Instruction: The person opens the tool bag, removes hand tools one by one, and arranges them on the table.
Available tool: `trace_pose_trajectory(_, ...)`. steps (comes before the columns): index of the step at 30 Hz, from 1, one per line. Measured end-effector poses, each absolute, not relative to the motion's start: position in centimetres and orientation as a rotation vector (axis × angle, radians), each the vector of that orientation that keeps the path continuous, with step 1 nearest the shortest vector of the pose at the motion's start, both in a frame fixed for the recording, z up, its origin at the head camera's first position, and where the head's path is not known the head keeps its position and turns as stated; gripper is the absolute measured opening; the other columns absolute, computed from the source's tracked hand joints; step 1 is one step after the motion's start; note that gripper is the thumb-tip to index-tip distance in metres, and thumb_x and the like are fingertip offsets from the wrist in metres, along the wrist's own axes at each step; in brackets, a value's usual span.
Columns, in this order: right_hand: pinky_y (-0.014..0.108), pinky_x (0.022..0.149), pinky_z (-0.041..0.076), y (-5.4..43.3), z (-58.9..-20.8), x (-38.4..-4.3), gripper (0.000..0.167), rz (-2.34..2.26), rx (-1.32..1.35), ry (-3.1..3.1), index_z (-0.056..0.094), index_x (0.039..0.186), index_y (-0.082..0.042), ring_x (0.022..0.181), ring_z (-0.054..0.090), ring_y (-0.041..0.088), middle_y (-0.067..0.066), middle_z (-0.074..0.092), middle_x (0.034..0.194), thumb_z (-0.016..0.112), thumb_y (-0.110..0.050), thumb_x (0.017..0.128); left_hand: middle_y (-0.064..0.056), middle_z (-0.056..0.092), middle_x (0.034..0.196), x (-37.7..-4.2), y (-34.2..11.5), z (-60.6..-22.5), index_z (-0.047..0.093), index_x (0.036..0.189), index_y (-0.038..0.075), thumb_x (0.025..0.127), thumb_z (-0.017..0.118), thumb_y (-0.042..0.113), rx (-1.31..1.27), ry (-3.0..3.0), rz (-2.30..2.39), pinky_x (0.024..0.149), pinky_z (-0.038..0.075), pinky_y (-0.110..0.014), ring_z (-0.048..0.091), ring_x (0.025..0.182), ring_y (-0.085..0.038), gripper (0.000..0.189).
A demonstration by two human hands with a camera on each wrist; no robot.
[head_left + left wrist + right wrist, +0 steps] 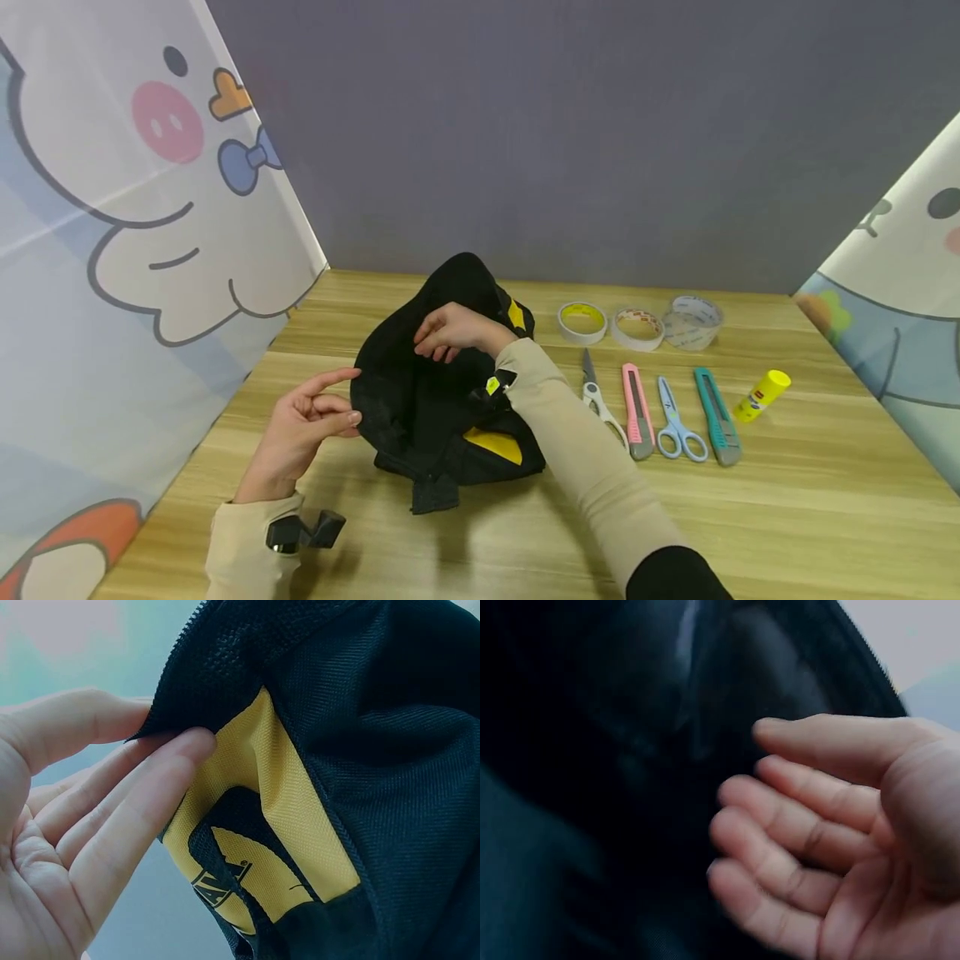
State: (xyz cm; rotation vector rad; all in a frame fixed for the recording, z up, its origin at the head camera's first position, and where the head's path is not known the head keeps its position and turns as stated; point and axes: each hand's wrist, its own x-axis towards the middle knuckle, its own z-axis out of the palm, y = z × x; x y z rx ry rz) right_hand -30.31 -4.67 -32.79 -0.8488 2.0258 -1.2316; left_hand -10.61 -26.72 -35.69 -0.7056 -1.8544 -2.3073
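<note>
A black zippered bag point(382, 358) with yellow panels sits on the wooden table, its mouth spread wide toward the head camera. At its left edge, my left hand point(303, 429) pinches the rim between thumb and fingers. The left wrist view shows that hand point(82, 825) at the zipper edge, beside a yellow panel point(307, 817) with black lettering partly behind a strap. Over the bag's mouth is my right hand point(453, 329), fingers loosely curled and holding nothing. In the right wrist view this hand point(825, 840) is against the dark lining point(630, 765); the bag's bottom is lost in shadow.
Right of the bag, two white tape rolls point(582, 337) and clear tape point(690, 337) stand at the back. Before them lie white-handled scissors point(591, 392), a pink cutter point(637, 412), blue scissors point(671, 423), a teal cutter point(717, 417) and a yellow glue stick point(763, 395). A grey wall rises behind.
</note>
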Motion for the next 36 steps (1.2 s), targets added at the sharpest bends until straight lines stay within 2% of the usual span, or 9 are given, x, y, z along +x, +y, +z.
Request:
trace_pose_trajectory(6,0.031,0.068,0.06,-2.8,-34.3,-30.7,0.017,-1.084,-0.715,2.074,0.073,0.105,-0.003,0.074,0.066,0.018,0.005,0.072,0.089,0.074,-0.012,0.09,-0.006,0.075,0.093,-10.5,-26.9,-35.6,0.06,0.134,0.004,0.087,0.053,-0.026,-0.757,-1.819,-2.318,0.067,0.062,-0.031,0.072,0.076,-0.014,0.056)
trace_pose_trajectory(12,0.031,0.069,0.059,-1.3,-34.2,-30.5,0.017,-0.858,-0.714,2.117,0.074,0.101,-0.005,0.076,0.064,0.016,0.006,0.07,0.085,0.078,-0.008,0.084,-0.007,0.075,0.093,-10.6,-27.0,-35.5,0.06,0.134,0.001,0.087,0.054,-0.026,-0.766,-1.79,-2.306,0.067,0.062,-0.032,0.072,0.076,-0.015,0.054)
trace_pose_trajectory(19,0.029,0.077,0.06,-0.8,-35.4,-30.7,0.022,-0.6,-0.797,2.016,0.076,0.103,-0.006,0.086,0.07,0.017,0.005,0.073,0.094,0.078,-0.003,0.081,-0.006,0.075,0.091,-10.6,-26.9,-35.4,0.062,0.131,0.003,0.086,0.054,-0.027,-0.695,-1.799,-2.304,0.066,0.062,-0.031,0.072,0.074,-0.015,0.054)
trace_pose_trajectory(25,0.024,0.078,0.057,-1.5,-36.4,-30.3,0.026,-0.458,-0.904,1.837,0.075,0.11,-0.002,0.083,0.065,0.011,-0.001,0.072,0.099,0.072,0.001,0.084,-0.006,0.076,0.091,-10.6,-26.8,-35.7,0.063,0.131,0.003,0.087,0.055,-0.026,-0.665,-1.797,-2.319,0.066,0.062,-0.03,0.072,0.074,-0.014,0.054)
trace_pose_trajectory(31,0.021,0.075,0.055,-2.2,-36.2,-30.0,0.03,-0.377,-0.955,1.801,0.073,0.112,0.002,0.08,0.06,0.009,0.001,0.072,0.098,0.069,0.005,0.083,-0.005,0.075,0.091,-10.6,-26.8,-35.8,0.062,0.132,0.004,0.087,0.055,-0.025,-0.657,-1.803,-2.307,0.066,0.062,-0.029,0.072,0.074,-0.014,0.054)
trace_pose_trajectory(36,0.02,0.072,0.055,-2.6,-36.2,-29.7,0.022,-0.379,-0.98,1.772,0.075,0.103,0.005,0.076,0.06,0.009,0.0,0.071,0.088,0.068,0.005,0.082,-0.005,0.076,0.091,-10.7,-26.8,-35.9,0.062,0.132,0.004,0.087,0.056,-0.025,-0.656,-1.798,-2.31,0.067,0.062,-0.029,0.072,0.075,-0.014,0.054)
